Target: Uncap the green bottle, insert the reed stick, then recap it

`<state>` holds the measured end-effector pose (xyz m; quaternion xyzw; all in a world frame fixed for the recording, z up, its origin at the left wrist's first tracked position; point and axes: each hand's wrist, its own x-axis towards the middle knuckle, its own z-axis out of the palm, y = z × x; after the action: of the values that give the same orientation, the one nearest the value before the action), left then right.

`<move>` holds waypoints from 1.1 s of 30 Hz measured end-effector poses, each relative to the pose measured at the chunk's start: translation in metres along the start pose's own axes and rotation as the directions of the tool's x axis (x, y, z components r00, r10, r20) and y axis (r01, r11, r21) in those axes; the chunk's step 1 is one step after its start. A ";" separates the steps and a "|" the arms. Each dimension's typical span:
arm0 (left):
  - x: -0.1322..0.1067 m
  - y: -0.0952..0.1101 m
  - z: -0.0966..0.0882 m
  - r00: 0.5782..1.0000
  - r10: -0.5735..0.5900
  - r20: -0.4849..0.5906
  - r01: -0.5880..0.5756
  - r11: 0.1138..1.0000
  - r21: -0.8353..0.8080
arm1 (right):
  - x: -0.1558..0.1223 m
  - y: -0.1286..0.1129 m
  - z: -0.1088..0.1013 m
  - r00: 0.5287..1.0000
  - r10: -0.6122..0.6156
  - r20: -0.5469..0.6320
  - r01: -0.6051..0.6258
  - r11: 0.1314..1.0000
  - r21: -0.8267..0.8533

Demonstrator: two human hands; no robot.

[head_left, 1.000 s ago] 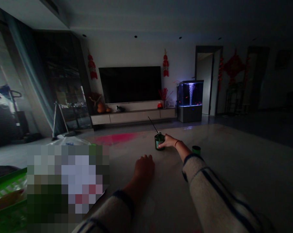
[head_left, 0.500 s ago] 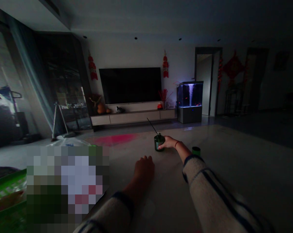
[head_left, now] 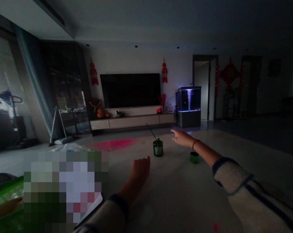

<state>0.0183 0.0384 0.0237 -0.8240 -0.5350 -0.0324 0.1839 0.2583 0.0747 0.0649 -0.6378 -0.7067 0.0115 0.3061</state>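
A dark green glass bottle [head_left: 158,149], like a reed diffuser, stands upright on the pale table [head_left: 170,194]. One thin dark stick [head_left: 150,130] leans out of its neck to the left. My right hand [head_left: 183,138] hovers to the right of the bottle, apart from it, index finger stretched out and nothing visible in it. Below that wrist sits a small green cup-like piece [head_left: 194,157], perhaps a cap. My left hand [head_left: 139,170] rests near the table, in front and left of the bottle, fingers curled; whatever they may hold is hidden.
A green plastic basket [head_left: 7,189] and a blurred-out patch [head_left: 64,191] take up the left side. Pink colour [head_left: 117,144] marks the table's far left part. Beyond are a TV [head_left: 130,90], a low cabinet [head_left: 134,121] and a lit fish tank [head_left: 188,100].
My right hand has let go of the green bottle and moved off to the right. The bottle stands by itself. My left hand shifted slightly left as the view tilted up.
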 end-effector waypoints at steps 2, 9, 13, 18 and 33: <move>0.003 -0.009 -0.007 1.000 -0.003 -0.021 0.003 1.000 0.004 | -0.018 -0.001 -0.009 0.993 -0.115 -0.036 0.108 0.983 -0.151; 0.007 -0.022 -0.013 0.981 -0.053 -0.188 0.064 0.996 0.054 | -0.079 -0.012 0.011 0.930 -0.346 0.122 0.336 0.672 -0.659; 0.004 -0.017 -0.002 0.992 0.108 -0.062 -0.100 0.989 0.108 | -0.089 -0.010 0.035 0.942 -0.278 0.186 0.322 0.599 -0.734; 0.004 -0.021 0.006 0.989 0.107 -0.106 -0.105 0.994 0.023 | -0.085 -0.013 0.030 0.936 -0.313 0.161 0.333 0.638 -0.695; 0.000 -0.031 0.031 0.971 0.239 -0.024 -0.235 0.966 0.106 | 0.032 -0.036 0.034 0.982 -0.015 -0.191 0.036 0.994 0.105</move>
<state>-0.0138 0.0599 0.0028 -0.8709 -0.4299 0.0020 0.2382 0.2111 0.1101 0.0648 -0.6094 -0.6807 -0.0149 0.4062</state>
